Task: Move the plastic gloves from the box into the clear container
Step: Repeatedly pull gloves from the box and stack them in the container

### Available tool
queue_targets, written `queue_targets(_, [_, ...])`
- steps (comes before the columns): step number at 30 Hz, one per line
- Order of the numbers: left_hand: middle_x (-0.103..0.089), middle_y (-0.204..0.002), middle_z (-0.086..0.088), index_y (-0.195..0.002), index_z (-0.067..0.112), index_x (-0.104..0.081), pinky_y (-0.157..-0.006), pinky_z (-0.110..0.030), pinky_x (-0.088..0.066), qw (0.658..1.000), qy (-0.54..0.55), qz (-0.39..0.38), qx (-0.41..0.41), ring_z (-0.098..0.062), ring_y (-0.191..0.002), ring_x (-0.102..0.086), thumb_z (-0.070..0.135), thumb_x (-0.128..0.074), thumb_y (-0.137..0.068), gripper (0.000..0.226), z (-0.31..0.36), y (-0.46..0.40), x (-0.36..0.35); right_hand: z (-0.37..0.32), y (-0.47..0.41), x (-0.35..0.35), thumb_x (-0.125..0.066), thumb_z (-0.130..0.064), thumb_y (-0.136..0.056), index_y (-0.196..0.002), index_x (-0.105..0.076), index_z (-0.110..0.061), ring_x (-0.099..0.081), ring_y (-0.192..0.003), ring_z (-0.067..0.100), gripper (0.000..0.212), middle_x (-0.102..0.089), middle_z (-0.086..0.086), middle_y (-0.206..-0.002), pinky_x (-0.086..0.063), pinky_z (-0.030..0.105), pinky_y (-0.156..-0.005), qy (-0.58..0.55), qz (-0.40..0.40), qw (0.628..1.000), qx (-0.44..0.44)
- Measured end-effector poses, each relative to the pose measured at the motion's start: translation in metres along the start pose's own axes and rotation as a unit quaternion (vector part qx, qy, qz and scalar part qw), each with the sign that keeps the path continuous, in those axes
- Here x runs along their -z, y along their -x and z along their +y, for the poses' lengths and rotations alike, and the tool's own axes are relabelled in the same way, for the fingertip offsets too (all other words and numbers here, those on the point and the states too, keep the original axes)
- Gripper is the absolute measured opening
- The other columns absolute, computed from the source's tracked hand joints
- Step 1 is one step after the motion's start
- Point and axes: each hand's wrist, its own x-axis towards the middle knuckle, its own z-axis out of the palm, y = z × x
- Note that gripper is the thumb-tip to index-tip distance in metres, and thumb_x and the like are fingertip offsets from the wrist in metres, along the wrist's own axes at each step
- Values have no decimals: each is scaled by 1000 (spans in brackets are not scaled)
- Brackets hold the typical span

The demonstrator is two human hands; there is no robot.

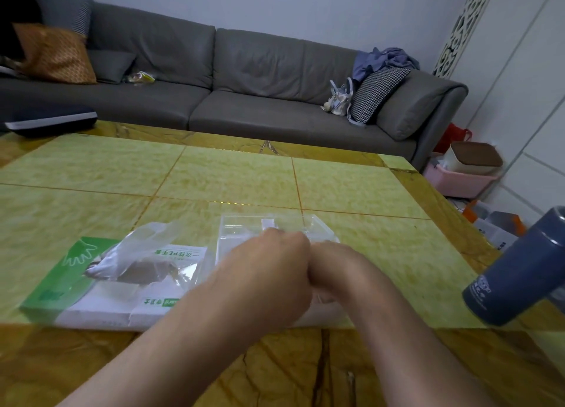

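Note:
A green-and-white glove box lies flat on the table at the left. Clear plastic gloves billow out of its top opening. Right beside it stands the clear container, with its far rim and left wall showing. My left hand and my right hand are pressed together over the container's near half, knuckles up and fingers curled downward out of sight. A bit of pale film shows beneath my right hand, so both seem to grip a wad of gloves inside the container.
A dark blue flask stands at the table's right edge, close to my right forearm. The yellow-green tiled table stretches behind the container. A grey sofa runs along the far side, with bins on the floor at the right.

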Motion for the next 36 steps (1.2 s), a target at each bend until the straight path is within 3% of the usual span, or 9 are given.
queue_targets(2, [-51, -87, 5, -87, 29, -57, -70, -30, -49, 999, -20, -47, 14, -20, -81, -57, 15, -51, -92, 16, 11, 4, -8, -1, -4, -3, -67, -14, -91, -78, -54, -23, -65, -90, 29, 21, -69, 6, -95, -57, 40, -87, 6, -17, 1000, 8])
queue_targets(3, [-52, -90, 4, -103, 27, -61, -71, -30, -47, 997, -35, -64, 22, -21, -85, -57, 15, -52, -93, 19, 11, 1, -14, -1, -8, -5, -68, -19, -90, -88, -57, -24, -66, -95, 30, 12, -71, 6, -108, -58, 44, -92, 15, -12, 1000, 15])
queue_targets(5, [-58, -105, -1, -138, 18, -47, -74, -32, -45, 993, -52, -92, 56, -24, -99, -62, 16, -51, -94, 44, 3, -4, -22, -1, -4, -6, -63, -29, -90, -114, -57, -32, -62, -97, 29, 25, -67, 3, -121, -56, 42, -87, 50, -6, 998, 44])
queue_targets(7, [-57, -102, -2, -146, 21, -36, -74, -34, -45, 992, -21, -105, 70, -27, -101, -62, 19, -47, -94, 53, -5, -7, -25, 3, -1, -4, -59, -34, -92, -133, -52, -39, -57, -94, 26, 42, -64, 4, -126, -50, 37, -80, 33, 19, 999, 38])
queue_targets(13, [-50, -95, 1, -108, 20, -45, -76, -34, -42, 986, 29, -104, 125, -24, -92, -52, 28, -45, -97, 14, -16, -16, -29, 2, -3, -7, -66, -41, -91, -144, -46, -38, -63, -105, 26, 57, -57, 7, -135, -56, 40, -89, 0, 5, 1000, 15])
queue_targets(21, [-48, -76, -2, -103, 7, -39, -58, -32, -37, 979, 63, -19, 191, -25, -76, -54, 18, -54, -92, 21, -19, -22, -32, 4, -6, -9, -68, -41, -92, -143, -48, -34, -64, -106, 24, 55, -61, 4, -130, -56, 40, -93, -4, 2, 1000, -3])
queue_targets(26, [-42, -77, -2, -86, 11, -40, -46, -28, -26, 984, -9, 71, 164, -14, -58, -41, 10, -52, -93, 14, -24, -13, -23, 4, -12, -10, -65, -34, -93, -143, -48, -30, -67, -100, 28, 54, -61, 8, -126, -57, 38, -85, 5, 0, 1000, -26])
queue_targets(30, [-39, -77, 0, -72, 20, -37, -51, -28, -31, 987, -58, 19, 149, -13, -59, -39, 16, -54, -95, 28, -26, -15, -24, 1, -11, -12, -63, -35, -95, -150, -41, -33, -67, -104, 30, 59, -57, 12, -139, -58, 43, -92, 12, -3, 1000, -29])
queue_targets(36, [-47, -83, -1, -99, 18, -55, -78, -34, -49, 976, -103, -125, 147, -24, -88, -60, 12, -50, -95, 9, -16, -31, -23, 3, -5, -13, -55, -36, -101, -157, -28, -31, -64, -104, 28, 63, -49, 15, -150, -54, 40, -85, 23, -11, 1000, -16])
